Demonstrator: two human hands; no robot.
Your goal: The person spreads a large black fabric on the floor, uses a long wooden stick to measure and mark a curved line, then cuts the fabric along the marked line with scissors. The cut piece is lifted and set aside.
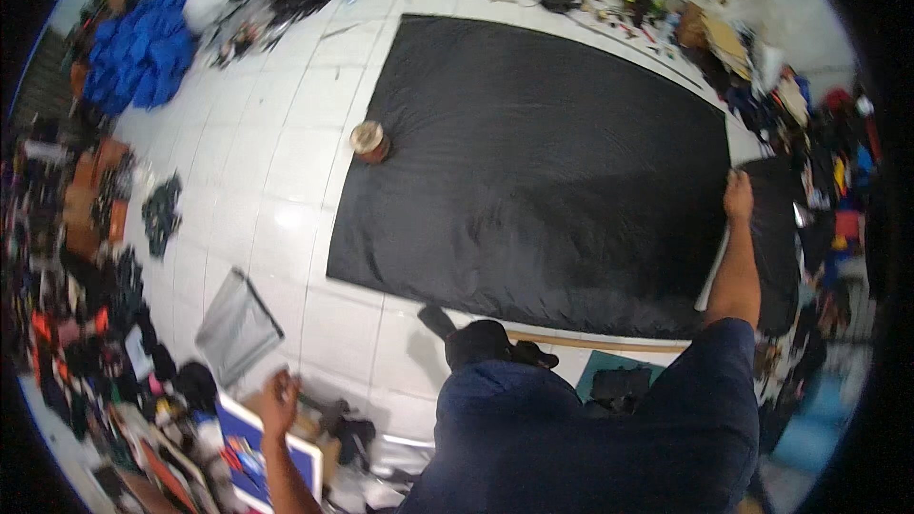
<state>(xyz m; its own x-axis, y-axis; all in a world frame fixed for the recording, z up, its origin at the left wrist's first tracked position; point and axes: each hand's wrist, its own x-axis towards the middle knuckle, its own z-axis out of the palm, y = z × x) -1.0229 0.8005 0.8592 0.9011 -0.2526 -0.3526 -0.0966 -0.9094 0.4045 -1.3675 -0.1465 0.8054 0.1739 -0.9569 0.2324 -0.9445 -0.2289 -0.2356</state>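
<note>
A large black fabric sheet (pixel 543 162) lies spread flat on the white tiled floor (pixel 276 133). My right hand (pixel 738 198) reaches out to its right edge and grips the cloth there, next to a second dark piece of fabric (pixel 776 247). My left hand (pixel 279 400) hangs low at the left with fingers apart, holding nothing, above a blue board (pixel 249 447) and clutter. A round brown roll (pixel 369 142) rests on the sheet's left edge. My dark blue trousers (pixel 571 438) fill the lower middle.
A blue cloth heap (pixel 143 48) lies at the far left. A grey sheet (pixel 233 324) lies on the tiles. A wooden stick (pixel 590 341) runs along the fabric's near edge, beside a teal mat (pixel 619 381). Piles of small items line both sides and the back.
</note>
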